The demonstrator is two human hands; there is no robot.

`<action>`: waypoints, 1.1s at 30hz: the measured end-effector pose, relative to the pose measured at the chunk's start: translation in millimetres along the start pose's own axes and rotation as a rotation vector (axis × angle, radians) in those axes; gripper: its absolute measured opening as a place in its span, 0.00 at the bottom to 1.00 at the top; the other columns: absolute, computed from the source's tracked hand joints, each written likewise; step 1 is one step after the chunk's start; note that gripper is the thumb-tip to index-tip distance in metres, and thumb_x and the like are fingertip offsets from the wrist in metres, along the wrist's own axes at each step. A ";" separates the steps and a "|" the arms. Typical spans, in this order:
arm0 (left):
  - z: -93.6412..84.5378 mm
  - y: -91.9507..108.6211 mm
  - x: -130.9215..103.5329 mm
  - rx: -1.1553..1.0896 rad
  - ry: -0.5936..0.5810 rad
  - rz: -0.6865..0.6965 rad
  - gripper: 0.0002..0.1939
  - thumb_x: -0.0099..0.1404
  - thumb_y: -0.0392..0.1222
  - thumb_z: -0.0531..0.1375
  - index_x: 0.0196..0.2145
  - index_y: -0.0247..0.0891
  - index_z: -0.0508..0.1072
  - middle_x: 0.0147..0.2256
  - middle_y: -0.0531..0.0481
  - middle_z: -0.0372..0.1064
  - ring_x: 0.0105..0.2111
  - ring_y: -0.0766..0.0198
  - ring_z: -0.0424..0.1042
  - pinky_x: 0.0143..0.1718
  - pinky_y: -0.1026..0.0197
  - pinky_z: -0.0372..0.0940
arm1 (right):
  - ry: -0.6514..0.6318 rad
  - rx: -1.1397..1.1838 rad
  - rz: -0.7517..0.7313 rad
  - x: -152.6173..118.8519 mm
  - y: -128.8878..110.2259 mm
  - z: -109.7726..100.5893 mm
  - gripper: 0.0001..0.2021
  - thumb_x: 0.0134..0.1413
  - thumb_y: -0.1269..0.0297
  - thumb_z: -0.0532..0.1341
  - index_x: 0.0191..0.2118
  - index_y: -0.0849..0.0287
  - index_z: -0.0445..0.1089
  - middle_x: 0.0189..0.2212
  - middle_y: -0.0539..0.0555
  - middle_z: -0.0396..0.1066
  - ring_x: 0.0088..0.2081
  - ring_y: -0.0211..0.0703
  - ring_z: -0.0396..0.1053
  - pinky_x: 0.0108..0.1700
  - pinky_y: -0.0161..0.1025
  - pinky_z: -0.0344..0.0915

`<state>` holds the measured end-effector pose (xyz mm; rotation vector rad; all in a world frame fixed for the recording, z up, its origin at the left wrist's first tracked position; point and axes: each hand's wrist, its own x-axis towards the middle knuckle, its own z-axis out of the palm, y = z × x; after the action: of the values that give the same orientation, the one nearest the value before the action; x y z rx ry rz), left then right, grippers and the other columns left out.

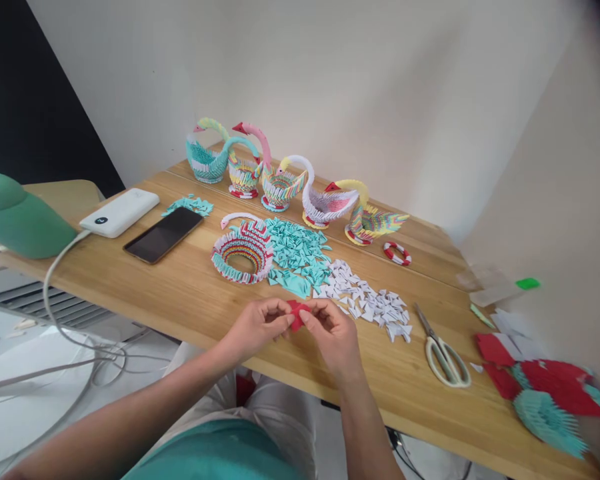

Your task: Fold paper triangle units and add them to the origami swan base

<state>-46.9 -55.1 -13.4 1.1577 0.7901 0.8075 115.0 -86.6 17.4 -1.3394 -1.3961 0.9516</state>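
Note:
A small piece of red paper [297, 316] is pinched between the fingertips of both hands, just above the table's front edge. My left hand [260, 327] is closed on its left side, and my right hand [336, 337] grips its right side. Beyond them lie a heap of folded turquoise paper pieces [297, 250] and a spread of folded white paper pieces [367, 297]. To the left of the turquoise heap sits a round basket [243, 257] of interlocked folded paper in red, white and turquoise, with a white curved swan neck [243, 218] behind it.
Several finished paper swans [325, 203] line the back of the table. White-handled scissors [446, 360] and red paper sheets [560, 387] are at the right. A phone [164, 235], a cabled power bank [120, 212] and a green object [20, 217] occupy the left.

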 end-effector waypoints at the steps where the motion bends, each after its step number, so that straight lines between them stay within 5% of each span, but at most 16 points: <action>1: -0.6 -0.6 0.6 -0.006 0.011 0.001 0.14 0.58 0.50 0.63 0.31 0.33 0.72 0.22 0.53 0.68 0.21 0.70 0.64 0.25 0.67 0.60 | 0.017 0.009 -0.003 -0.1 0.9 1.2 0.07 0.55 0.59 0.63 0.34 0.57 0.72 0.28 0.50 0.75 0.31 0.40 0.71 0.36 0.37 0.69; 12: -4.7 11.2 -1.5 0.088 0.074 -0.002 0.11 0.57 0.45 0.63 0.27 0.33 0.76 0.19 0.54 0.67 0.20 0.71 0.63 0.23 0.68 0.58 | 0.024 -0.257 -0.131 -3.4 -0.3 -1.0 0.03 0.57 0.64 0.61 0.35 0.55 0.73 0.31 0.51 0.76 0.33 0.42 0.72 0.39 0.40 0.68; 23: -11.8 19.8 -1.8 -0.148 -0.063 -0.171 0.16 0.53 0.50 0.66 0.24 0.32 0.73 0.17 0.52 0.69 0.16 0.72 0.64 0.20 0.68 0.58 | -0.085 -0.634 -0.804 -0.1 -1.5 -18.1 0.13 0.59 0.75 0.57 0.40 0.51 0.76 0.33 0.54 0.78 0.35 0.43 0.73 0.37 0.41 0.69; 33: -12.0 15.9 -2.0 -0.086 -0.055 -0.117 0.17 0.56 0.52 0.66 0.28 0.32 0.75 0.19 0.52 0.70 0.17 0.71 0.66 0.21 0.68 0.59 | -0.105 -0.761 -0.830 0.0 -0.4 -21.7 0.14 0.62 0.73 0.56 0.43 0.50 0.76 0.35 0.54 0.78 0.38 0.43 0.73 0.40 0.41 0.71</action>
<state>-60.4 -48.0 -0.3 1.0437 0.7633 0.7033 135.8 -88.3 23.2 -1.0196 -2.2544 -0.0948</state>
